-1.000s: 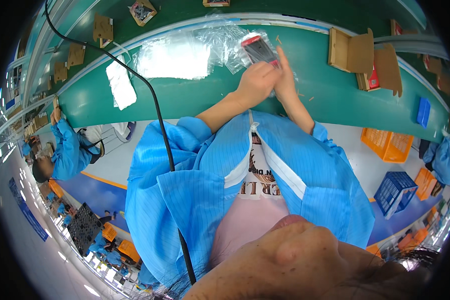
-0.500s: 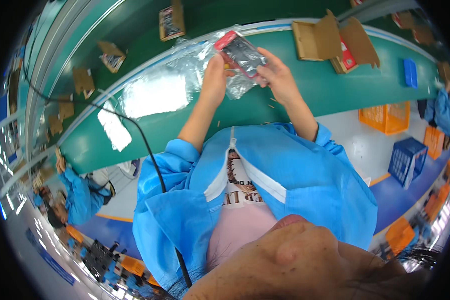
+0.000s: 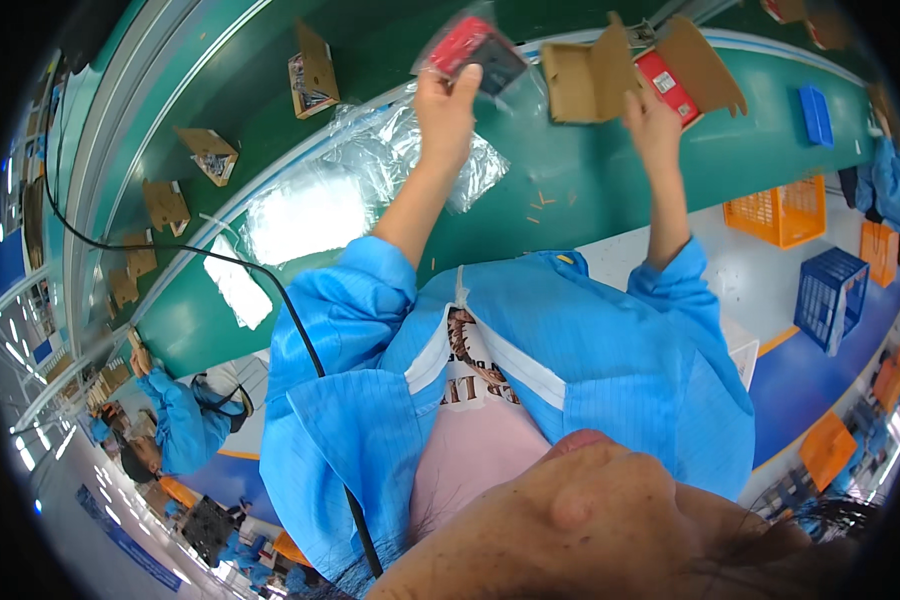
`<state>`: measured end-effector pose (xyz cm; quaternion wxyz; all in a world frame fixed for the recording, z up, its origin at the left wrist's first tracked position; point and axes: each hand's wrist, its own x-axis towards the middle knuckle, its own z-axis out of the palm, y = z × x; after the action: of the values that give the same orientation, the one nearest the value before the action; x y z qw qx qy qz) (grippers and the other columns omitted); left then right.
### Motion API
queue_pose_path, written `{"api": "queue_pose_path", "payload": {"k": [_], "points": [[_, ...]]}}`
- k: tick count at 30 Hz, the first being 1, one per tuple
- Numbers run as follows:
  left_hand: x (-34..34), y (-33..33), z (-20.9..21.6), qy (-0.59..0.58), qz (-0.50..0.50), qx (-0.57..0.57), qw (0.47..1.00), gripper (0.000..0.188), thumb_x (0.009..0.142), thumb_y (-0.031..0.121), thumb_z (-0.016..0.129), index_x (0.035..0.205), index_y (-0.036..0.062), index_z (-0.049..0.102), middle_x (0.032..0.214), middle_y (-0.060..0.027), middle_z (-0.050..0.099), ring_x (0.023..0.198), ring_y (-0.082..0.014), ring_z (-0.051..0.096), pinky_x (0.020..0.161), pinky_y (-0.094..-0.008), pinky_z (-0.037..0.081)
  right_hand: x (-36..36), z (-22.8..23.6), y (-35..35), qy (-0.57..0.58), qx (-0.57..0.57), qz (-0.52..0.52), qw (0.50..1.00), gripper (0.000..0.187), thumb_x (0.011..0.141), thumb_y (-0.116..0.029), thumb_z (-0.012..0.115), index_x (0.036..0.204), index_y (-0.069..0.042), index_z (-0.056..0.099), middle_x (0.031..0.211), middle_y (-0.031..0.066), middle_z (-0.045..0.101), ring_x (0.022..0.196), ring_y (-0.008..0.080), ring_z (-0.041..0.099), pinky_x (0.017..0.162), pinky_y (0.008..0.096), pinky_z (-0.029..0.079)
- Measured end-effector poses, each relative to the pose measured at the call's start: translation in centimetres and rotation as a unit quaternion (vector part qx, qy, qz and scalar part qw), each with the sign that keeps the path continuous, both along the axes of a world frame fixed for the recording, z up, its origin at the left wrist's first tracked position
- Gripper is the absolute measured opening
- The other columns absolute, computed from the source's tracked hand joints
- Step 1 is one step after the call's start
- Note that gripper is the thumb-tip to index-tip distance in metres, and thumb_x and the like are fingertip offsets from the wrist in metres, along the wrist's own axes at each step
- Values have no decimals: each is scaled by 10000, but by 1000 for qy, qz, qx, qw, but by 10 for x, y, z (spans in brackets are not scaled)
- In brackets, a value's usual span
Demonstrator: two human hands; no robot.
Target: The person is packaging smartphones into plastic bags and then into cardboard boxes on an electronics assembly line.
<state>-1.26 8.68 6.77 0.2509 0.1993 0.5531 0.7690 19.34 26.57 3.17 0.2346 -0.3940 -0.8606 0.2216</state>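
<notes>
My left hand (image 3: 444, 118) grips a red and black package (image 3: 475, 55) wrapped in clear plastic, raised over the far edge of the green workbench (image 3: 590, 185). Thumb and fingers close on its near end. Over to the right, my right hand (image 3: 656, 125) reaches to the near edge of an opened cardboard box (image 3: 705, 65), its fingers stretched and apart. Inside that box lies a red package (image 3: 667, 85). Another opened cardboard box (image 3: 573, 85) stands just left of it, its flap raised beside my fingers.
Clear plastic bags (image 3: 315, 190) cover the bench at left. Small tan strips (image 3: 540, 203) lie near the middle. Several cardboard boxes (image 3: 312, 80) stand on the green surface beyond. A blue tray (image 3: 815, 115) sits at right; orange (image 3: 778, 212) and blue crates (image 3: 830, 300) stand below.
Both hands were together on the package; now my left hand alone carries it up and away. My right hand has let go and moved right to the cardboard box.
</notes>
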Motion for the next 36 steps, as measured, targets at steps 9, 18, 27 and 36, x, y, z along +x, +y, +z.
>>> {"api": "queue_pose_path", "payload": {"k": [9, 18, 27, 36], "points": [[44, -45, -58, 384, -48, -172, 906, 312, 699, -16, 608, 999, 66, 641, 972, -128, 650, 911, -318, 602, 791, -381, 494, -43, 10, -106, 52, -80, 13, 995, 212, 890, -185, 547, 772, -10, 549, 662, 223, 578, 619, 403, 582, 559, 464, 456], [16, -32, -53, 551, -17, -420, 722, 456, 707, 213, 730, 1104, 46, 581, 1092, -129, 514, 1039, -294, 487, 819, -425, 417, -49, 27, -113, 0, -40, 58, 998, 184, 893, -167, 543, 794, -12, 532, 706, 202, 595, 637, 372, 597, 570, 448, 478], [-10, -57, -63, 558, 33, -291, 777, 216, 799, 111, 588, 1001, 40, 615, 1011, -143, 567, 961, -323, 530, 837, -429, 431, -68, 3, -79, 31, -30, 92, 995, 234, 907, -211, 534, 759, -30, 531, 624, 201, 567, 588, 384, 585, 527, 463, 461], [13, -121, -84, 562, -176, -279, 759, 186, 774, 187, 640, 908, 70, 586, 906, -102, 559, 870, -291, 525, 733, -415, 417, -162, 13, -3, 255, 38, 90, 962, 349, 858, -287, 605, 992, 34, 572, 861, 249, 609, 820, 390, 597, 713, 452, 475]]}}
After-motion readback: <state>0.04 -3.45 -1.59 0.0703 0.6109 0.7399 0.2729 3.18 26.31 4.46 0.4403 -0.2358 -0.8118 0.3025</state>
